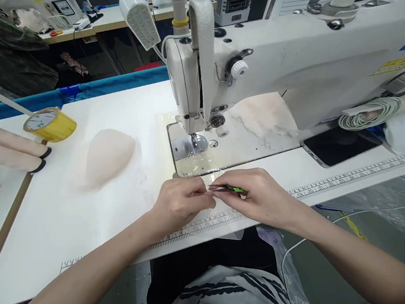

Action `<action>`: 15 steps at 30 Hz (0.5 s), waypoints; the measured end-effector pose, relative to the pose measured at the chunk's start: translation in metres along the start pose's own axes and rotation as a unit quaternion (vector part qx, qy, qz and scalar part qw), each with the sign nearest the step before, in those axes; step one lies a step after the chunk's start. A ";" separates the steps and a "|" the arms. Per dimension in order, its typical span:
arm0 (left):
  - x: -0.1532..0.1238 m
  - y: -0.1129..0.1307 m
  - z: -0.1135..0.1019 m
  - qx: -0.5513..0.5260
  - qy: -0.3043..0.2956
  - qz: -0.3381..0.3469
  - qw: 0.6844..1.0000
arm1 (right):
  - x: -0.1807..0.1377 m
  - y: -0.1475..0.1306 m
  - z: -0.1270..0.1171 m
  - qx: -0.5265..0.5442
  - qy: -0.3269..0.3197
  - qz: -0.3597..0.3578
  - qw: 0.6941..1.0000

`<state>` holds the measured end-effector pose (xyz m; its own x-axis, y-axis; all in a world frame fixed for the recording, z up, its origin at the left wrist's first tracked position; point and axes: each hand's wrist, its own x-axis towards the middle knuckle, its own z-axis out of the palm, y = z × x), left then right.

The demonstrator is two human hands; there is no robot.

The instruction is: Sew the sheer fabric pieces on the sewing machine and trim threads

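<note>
My right hand (255, 195) is closed around small green-handled thread snips (233, 189), whose dark blades point left. Facing it, my left hand (181, 200) is closed in a pinch close to the blade tips; what lies between its fingers is too small to make out. Both hands are over the table's front edge, just below the metal needle plate (184, 148) of a white sewing machine (245, 75). To the left, a pale pink cup-shaped fabric piece (111, 155) lies on the white table (63, 215), apart from both hands.
A yellow tape roll (51, 124) and pink thread tubes (10, 155) are at the left. Pale fabric (267, 113) lies behind the needle. A dark phone (341, 146) and a coil of pale green cord (369, 114) sit at the right. A printed ruler (328, 183) follows the front edge.
</note>
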<state>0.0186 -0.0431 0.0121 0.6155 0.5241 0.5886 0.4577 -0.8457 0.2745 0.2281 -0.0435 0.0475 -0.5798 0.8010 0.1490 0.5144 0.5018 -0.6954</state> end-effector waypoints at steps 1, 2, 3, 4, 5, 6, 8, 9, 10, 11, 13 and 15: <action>0.000 -0.001 0.000 0.017 0.003 0.012 1.000 | 0.000 0.000 -0.001 -0.018 -0.008 -0.007 1.000; -0.001 -0.001 0.001 0.031 0.002 0.022 0.999 | 0.001 0.000 -0.002 -0.038 -0.016 -0.012 0.999; -0.001 -0.002 0.001 0.041 -0.001 0.027 0.999 | 0.002 -0.001 -0.003 -0.059 -0.025 -0.017 0.998; -0.001 -0.002 0.002 0.046 -0.005 0.028 0.999 | 0.002 -0.001 -0.004 -0.080 -0.034 -0.022 0.996; -0.002 -0.002 0.002 0.045 -0.009 0.024 0.999 | 0.003 -0.003 -0.004 -0.102 -0.043 -0.025 0.994; -0.002 -0.002 0.003 0.041 -0.013 0.016 0.999 | 0.004 -0.004 -0.005 -0.122 -0.051 -0.028 0.991; -0.001 -0.001 0.003 0.032 -0.019 0.005 0.999 | 0.007 -0.005 -0.006 -0.150 -0.061 -0.035 0.986; -0.001 -0.001 0.003 0.028 -0.021 0.005 0.999 | 0.008 -0.006 -0.005 -0.153 -0.061 -0.038 0.986; -0.001 -0.001 0.003 0.025 -0.024 0.006 0.999 | 0.009 -0.005 -0.005 -0.147 -0.056 -0.041 0.987; -0.002 -0.001 0.003 0.018 -0.028 0.007 0.999 | 0.010 -0.004 -0.004 -0.135 -0.048 -0.042 0.989; -0.002 -0.002 0.003 -0.011 -0.034 0.001 0.999 | 0.011 -0.002 -0.001 -0.103 -0.025 -0.038 0.994; -0.003 -0.003 0.003 -0.055 -0.042 -0.020 0.997 | 0.012 0.001 0.001 -0.075 -0.003 -0.025 0.997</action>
<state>0.0169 -0.0423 0.0073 0.6521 0.5602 0.5108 0.4128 -0.8275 0.3806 0.2215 -0.0336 0.0481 -0.6106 0.7722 0.1757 0.5732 0.5840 -0.5748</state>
